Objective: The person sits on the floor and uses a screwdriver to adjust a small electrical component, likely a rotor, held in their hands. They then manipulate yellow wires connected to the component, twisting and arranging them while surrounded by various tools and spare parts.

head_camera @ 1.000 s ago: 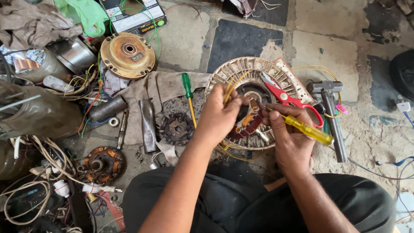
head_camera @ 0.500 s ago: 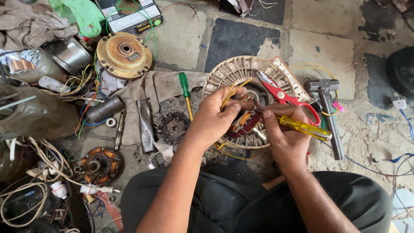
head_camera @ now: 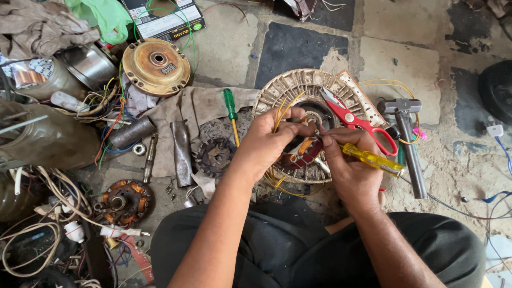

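- head view looks straight down at a round motor stator (head_camera: 298,88) lying flat on the floor, just ahead of the person's knees.
- left hand (head_camera: 269,141) lies over the stator's left half, fingers curled, thumb and forefinger pressed together on thin yellow wires (head_camera: 281,109) near the hub.
- right hand (head_camera: 349,170) sits at the stator's lower right edge; its fingertips meet the left hand's over the centre, while a yellow-handled screwdriver (head_camera: 373,160) is tucked in the palm, handle pointing right.
- red-handled scissors (head_camera: 357,122) rest on the stator's right side, touching it.
- a flat dark carton (head_camera: 160,18) with a white and green label lies at the top left, looped by green wire.
- the stator is pale and dusty, ringed with slotted teeth, with copper-coloured winding inside.
- a green-handled screwdriver (head_camera: 230,106) lies just left of it on a grey cloth (head_camera: 186,109).
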